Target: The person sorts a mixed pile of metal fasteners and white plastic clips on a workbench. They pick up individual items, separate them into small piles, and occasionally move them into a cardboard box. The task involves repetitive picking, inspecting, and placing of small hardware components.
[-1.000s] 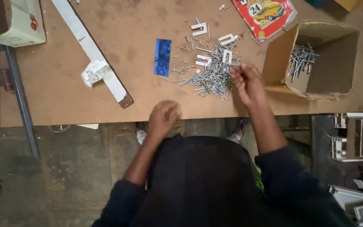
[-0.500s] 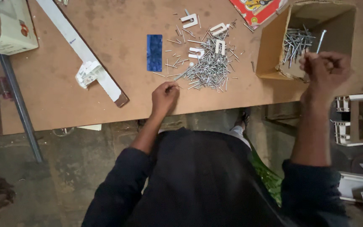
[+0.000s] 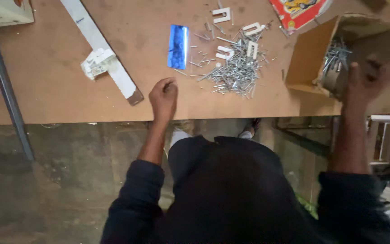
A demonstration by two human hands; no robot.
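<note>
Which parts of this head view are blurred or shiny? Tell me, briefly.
Head view: the right hand at the cardboard box is smeared by motion blur; the left hand, curled on the table, is sharper; the blue plate carries a pale sheen; the nail pile glints softly; light is even, with the floor below the table edge darker.

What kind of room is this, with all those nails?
Probably a workshop. A pile of loose nails lies on a bare board table, a cardboard box holds more nails, and the floor below is rough and stained.
</note>
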